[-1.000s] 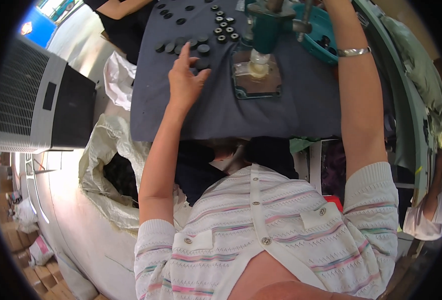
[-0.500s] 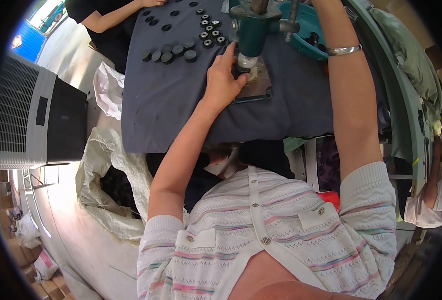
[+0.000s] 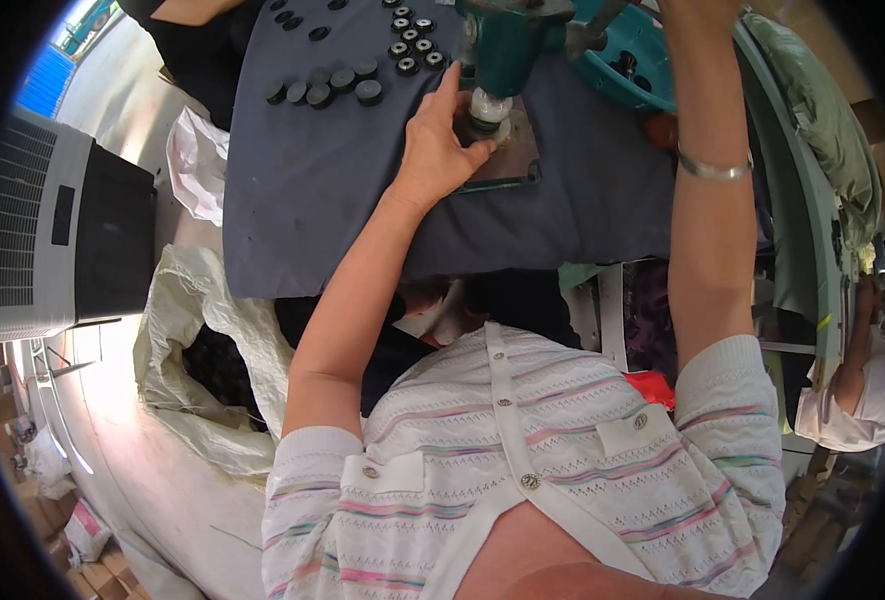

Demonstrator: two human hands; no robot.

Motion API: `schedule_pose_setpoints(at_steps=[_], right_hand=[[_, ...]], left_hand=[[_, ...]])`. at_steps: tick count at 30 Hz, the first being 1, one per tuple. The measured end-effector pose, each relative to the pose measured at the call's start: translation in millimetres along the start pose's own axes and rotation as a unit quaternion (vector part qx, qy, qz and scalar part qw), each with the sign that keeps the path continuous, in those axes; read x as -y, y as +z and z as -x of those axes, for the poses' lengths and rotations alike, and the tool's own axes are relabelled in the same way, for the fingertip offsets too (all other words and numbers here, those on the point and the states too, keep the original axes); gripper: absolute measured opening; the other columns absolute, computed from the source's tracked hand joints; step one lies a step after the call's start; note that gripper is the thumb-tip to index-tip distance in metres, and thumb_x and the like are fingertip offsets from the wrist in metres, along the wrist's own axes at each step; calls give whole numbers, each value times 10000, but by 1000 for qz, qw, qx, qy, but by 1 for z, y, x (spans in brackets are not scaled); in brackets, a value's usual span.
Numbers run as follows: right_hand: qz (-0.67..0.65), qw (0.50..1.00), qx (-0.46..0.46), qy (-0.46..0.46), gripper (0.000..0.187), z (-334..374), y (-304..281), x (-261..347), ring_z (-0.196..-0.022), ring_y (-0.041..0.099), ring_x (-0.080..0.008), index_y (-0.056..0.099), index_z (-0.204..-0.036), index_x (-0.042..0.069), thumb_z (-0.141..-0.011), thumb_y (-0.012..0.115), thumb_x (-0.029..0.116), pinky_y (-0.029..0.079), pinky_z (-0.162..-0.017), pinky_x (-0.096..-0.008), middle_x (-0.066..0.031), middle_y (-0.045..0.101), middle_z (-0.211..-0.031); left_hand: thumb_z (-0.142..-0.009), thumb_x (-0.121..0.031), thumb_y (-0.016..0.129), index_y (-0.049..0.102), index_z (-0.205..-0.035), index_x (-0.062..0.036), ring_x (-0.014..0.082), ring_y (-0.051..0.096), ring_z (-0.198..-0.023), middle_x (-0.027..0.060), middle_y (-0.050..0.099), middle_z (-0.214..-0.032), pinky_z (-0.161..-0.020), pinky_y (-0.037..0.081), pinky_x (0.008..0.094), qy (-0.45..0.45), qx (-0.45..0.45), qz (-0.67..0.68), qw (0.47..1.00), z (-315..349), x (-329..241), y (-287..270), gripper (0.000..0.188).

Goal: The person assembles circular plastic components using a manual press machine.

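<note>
Below the white-tipped ram of a green hand press (image 3: 512,45), a small black round cap (image 3: 479,127) sits at the metal base plate (image 3: 517,160). My left hand (image 3: 434,150) curls around its left side, the thumb at its near edge and the index finger stretched up beside the press. Some of the fingers' grip is hidden by the hand itself. My right hand (image 3: 704,12) is raised at the top edge, beside the press lever (image 3: 607,22). Its fingers are cut off by the frame, so its hold does not show.
Several plain black caps (image 3: 342,80) and several with metal centres (image 3: 407,48) lie on the grey cloth-covered table (image 3: 312,220). A teal basin (image 3: 602,75) holds black pieces. An open white sack (image 3: 177,330) and a cooler unit (image 3: 52,220) stand left. Another person's arm (image 3: 197,10) reaches in.
The view has shifted slightly, so the table sits higher and further left. My right hand has moved right near the top edge. My left hand stays at the cap under the ram.
</note>
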State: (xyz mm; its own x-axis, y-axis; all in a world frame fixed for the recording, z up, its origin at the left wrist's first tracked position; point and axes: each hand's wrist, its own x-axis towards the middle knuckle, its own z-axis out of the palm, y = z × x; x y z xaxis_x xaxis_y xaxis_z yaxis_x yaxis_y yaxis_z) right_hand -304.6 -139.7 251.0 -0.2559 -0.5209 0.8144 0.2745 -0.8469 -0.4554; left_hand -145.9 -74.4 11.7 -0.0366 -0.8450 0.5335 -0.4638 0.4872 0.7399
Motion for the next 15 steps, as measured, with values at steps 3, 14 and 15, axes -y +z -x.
schedule_pose_setpoints(at_steps=[3, 14, 15], right_hand=[[-102, 994, 37, 9, 230, 34, -18, 22, -567, 462, -124, 548, -972, 74, -1003, 481, 292, 348, -521, -319, -55, 514, -715], [149, 949, 214, -177, 282, 184, -116, 51, -964, 634, -365, 467, -1015, 89, -997, 504, 368, 425, -979, -625, -165, 522, -988], [150, 946, 238, -163, 292, 179, -116, 54, -960, 634, -366, 463, -1019, 70, -1003, 491, 360, 437, -971, -616, -172, 533, -979]], left_hand=[[-611, -92, 812, 312, -1446, 43, 309, 591, -990, 138, 669, -1087, -887, 493, 394, -11, 6, -2, 1000, 2, 0, -4, 982], [-609, -88, 822, 366, -1449, -10, 295, 611, -976, 129, 670, -1094, -852, 515, 375, -1, -7, 3, 1000, 3, 2, -4, 959], [-612, -83, 820, 371, -1448, -8, 292, 615, -978, 132, 669, -1096, -844, 518, 370, -20, -6, 13, 1000, 4, 3, -4, 952]])
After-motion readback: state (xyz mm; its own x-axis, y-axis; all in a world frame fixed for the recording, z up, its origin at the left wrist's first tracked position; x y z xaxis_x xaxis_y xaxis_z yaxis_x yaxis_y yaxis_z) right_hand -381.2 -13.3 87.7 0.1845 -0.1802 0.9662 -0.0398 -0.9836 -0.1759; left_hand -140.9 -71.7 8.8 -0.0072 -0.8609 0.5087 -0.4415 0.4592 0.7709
